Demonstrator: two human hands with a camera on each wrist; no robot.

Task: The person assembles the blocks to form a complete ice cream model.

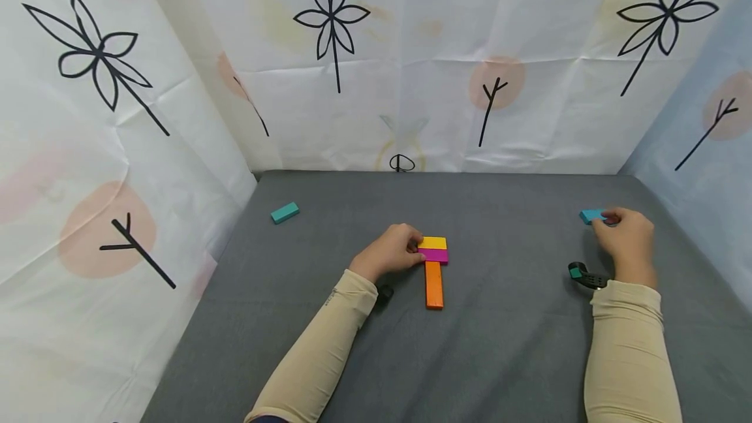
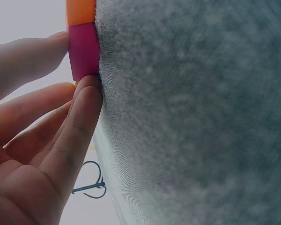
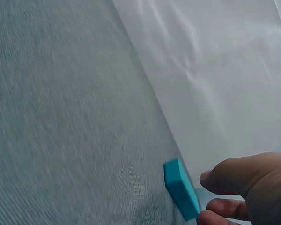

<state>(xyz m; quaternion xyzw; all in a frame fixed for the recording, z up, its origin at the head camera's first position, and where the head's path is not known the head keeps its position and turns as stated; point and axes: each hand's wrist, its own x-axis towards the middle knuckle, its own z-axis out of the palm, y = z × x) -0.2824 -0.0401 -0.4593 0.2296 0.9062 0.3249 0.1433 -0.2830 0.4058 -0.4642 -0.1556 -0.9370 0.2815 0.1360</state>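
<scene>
My left hand point(image 1: 389, 253) is at the left ends of a yellow block point(image 1: 433, 242) and a magenta block point(image 1: 436, 256), which lie side by side. In the left wrist view, the thumb touches the magenta block point(image 2: 84, 51) near its upper edge, and fairly straight fingers rest by its far side, hiding the yellow one. An orange block point(image 1: 434, 286) meets the magenta one's near side, making a T shape. Far to the right, my right hand point(image 1: 628, 243) reaches over a blue block point(image 1: 591, 215). A gap shows between the thumb and the blue block point(image 3: 180, 190); fingertips are near its end.
A teal block point(image 1: 284, 213) lies at the far left of the grey table point(image 1: 505, 344). Below the right hand is a dark wrist-worn device point(image 1: 587, 276). White printed cloth point(image 1: 405, 109) walls in the back and both sides.
</scene>
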